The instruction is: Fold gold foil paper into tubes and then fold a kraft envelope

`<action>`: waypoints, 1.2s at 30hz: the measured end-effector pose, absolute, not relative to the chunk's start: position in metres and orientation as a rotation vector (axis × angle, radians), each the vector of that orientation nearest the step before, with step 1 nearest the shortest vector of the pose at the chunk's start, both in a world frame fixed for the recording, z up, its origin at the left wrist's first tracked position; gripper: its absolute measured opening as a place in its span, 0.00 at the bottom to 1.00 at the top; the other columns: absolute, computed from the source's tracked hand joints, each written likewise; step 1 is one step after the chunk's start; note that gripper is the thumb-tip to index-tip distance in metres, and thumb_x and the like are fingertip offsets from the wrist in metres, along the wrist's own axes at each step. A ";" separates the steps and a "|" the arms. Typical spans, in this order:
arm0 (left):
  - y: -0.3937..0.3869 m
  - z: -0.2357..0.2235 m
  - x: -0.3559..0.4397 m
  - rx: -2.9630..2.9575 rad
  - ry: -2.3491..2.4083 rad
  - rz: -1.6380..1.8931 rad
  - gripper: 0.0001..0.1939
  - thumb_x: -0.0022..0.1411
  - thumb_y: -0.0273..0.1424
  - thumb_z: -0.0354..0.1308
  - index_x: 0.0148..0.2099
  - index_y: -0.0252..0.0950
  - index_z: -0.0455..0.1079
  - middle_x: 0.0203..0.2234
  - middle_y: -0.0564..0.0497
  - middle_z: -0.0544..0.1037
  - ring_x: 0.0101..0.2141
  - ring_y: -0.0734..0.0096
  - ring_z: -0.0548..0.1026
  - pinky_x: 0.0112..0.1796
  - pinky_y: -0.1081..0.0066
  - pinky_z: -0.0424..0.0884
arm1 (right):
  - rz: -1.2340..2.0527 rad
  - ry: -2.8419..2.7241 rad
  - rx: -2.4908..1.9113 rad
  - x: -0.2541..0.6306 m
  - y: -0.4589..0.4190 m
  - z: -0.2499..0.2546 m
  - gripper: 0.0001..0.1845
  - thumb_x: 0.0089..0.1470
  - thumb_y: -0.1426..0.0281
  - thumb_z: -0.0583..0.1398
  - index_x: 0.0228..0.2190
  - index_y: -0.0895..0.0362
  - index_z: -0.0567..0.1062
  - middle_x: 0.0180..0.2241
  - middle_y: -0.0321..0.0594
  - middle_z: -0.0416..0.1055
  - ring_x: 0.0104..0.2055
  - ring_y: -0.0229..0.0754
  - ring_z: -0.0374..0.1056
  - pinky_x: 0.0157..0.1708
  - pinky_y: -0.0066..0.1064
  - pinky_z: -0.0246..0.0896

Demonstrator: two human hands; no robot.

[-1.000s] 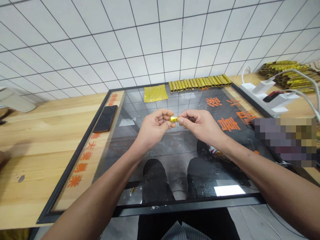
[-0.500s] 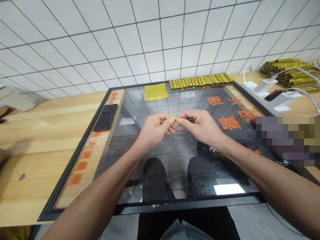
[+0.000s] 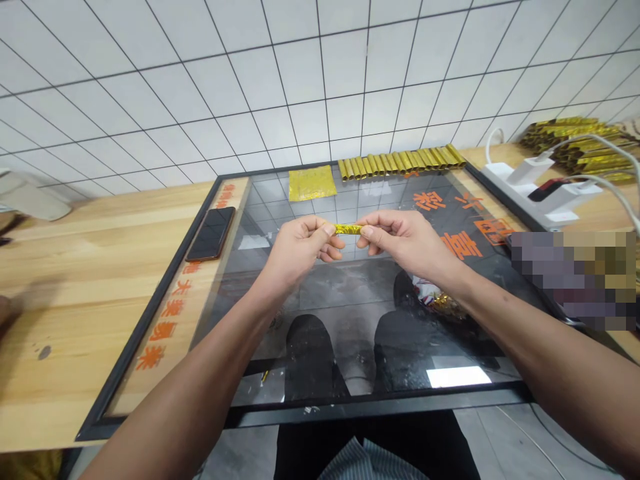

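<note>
A narrow strip of shiny gold foil [image 3: 348, 229] is stretched level between my hands above the glass panel [image 3: 345, 287]. My left hand [image 3: 304, 248] pinches its left end between thumb and forefinger. At the other end, my right hand [image 3: 395, 235] grips it the same way. The remaining fingers of both hands curl loosely below. Whether the foil is rolled or folded, I cannot tell. Beyond my hands lie a flat gold sheet [image 3: 313, 184] and a row of several gold foil tubes [image 3: 400, 161].
A dark phone [image 3: 212, 233] lies on the panel's left border. To the right are a white power strip [image 3: 525, 200] with plugs and cables, and a heap of gold tubes [image 3: 575, 147]. The tiled wall [image 3: 300, 73] stands behind. A blurred patch covers something at right.
My hands have drawn apart sideways, and a longer stretch of the gold foil shows between them. Both have shifted slightly up and still pinch it.
</note>
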State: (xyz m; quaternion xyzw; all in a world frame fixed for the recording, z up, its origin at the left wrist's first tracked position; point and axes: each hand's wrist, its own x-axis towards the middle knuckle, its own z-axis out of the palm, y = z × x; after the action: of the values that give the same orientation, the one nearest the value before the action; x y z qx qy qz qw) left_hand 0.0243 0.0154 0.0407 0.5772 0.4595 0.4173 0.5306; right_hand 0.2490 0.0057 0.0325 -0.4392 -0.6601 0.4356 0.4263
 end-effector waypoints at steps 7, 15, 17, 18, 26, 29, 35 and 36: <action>0.013 0.036 0.028 1.357 0.969 1.013 0.13 0.64 0.40 0.71 0.41 0.35 0.77 0.33 0.45 0.87 0.29 0.71 0.82 0.33 0.72 0.78 | 1.096 -1.603 -1.105 0.249 0.003 0.036 0.14 0.61 0.58 0.69 0.34 0.57 0.83 0.29 0.41 0.82 0.26 0.37 0.73 0.27 0.30 0.67; 0.012 0.039 0.026 1.393 0.994 0.936 0.13 0.62 0.39 0.72 0.38 0.34 0.77 0.29 0.46 0.86 0.27 0.69 0.83 0.30 0.71 0.78 | 1.227 -1.671 -1.126 0.247 0.003 0.039 0.15 0.63 0.57 0.68 0.37 0.57 0.83 0.33 0.41 0.82 0.29 0.37 0.74 0.32 0.29 0.70; 0.013 0.039 0.026 1.422 0.986 0.907 0.14 0.62 0.39 0.72 0.38 0.34 0.77 0.30 0.46 0.86 0.27 0.68 0.83 0.31 0.70 0.79 | 1.229 -1.716 -1.111 0.246 0.003 0.038 0.15 0.63 0.57 0.67 0.37 0.57 0.83 0.34 0.41 0.82 0.31 0.37 0.75 0.34 0.30 0.71; 0.013 0.038 0.027 1.439 0.981 0.897 0.14 0.63 0.40 0.72 0.38 0.34 0.77 0.30 0.45 0.86 0.28 0.68 0.83 0.31 0.70 0.79 | 1.227 -1.732 -1.108 0.246 0.003 0.038 0.15 0.63 0.57 0.67 0.36 0.57 0.83 0.33 0.41 0.82 0.31 0.38 0.74 0.34 0.30 0.71; 0.010 0.037 0.031 1.508 1.023 0.886 0.12 0.64 0.38 0.69 0.37 0.34 0.77 0.30 0.46 0.86 0.28 0.68 0.83 0.31 0.71 0.78 | 1.187 -1.747 -1.152 0.244 0.002 0.033 0.15 0.63 0.58 0.66 0.33 0.56 0.82 0.29 0.39 0.80 0.28 0.39 0.73 0.31 0.32 0.68; 0.008 0.036 0.032 1.558 1.042 0.869 0.12 0.66 0.38 0.67 0.35 0.35 0.76 0.29 0.47 0.85 0.27 0.68 0.83 0.30 0.71 0.77 | 1.104 -1.815 -1.118 0.243 0.000 0.032 0.15 0.65 0.59 0.64 0.32 0.56 0.82 0.30 0.39 0.79 0.31 0.40 0.72 0.33 0.33 0.67; 0.008 0.033 0.033 1.553 1.048 0.938 0.11 0.67 0.39 0.66 0.39 0.36 0.77 0.31 0.47 0.86 0.28 0.68 0.83 0.31 0.71 0.78 | 1.149 -1.724 -1.141 0.243 0.001 0.031 0.16 0.64 0.58 0.65 0.30 0.56 0.80 0.28 0.39 0.79 0.30 0.40 0.72 0.34 0.33 0.68; 0.009 0.033 0.033 1.546 1.063 0.946 0.11 0.67 0.39 0.66 0.38 0.36 0.77 0.31 0.47 0.86 0.28 0.69 0.83 0.31 0.71 0.78 | 1.146 -1.724 -1.143 0.243 0.001 0.031 0.17 0.64 0.57 0.65 0.29 0.56 0.79 0.28 0.39 0.79 0.31 0.40 0.72 0.35 0.33 0.68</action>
State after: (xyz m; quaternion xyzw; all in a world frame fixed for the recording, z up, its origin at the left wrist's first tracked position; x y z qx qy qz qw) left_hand 0.0326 0.0087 0.0327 0.6384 0.4388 0.3908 0.4971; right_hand 0.2430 0.0008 0.0312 -0.4473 -0.6749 0.4484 0.3787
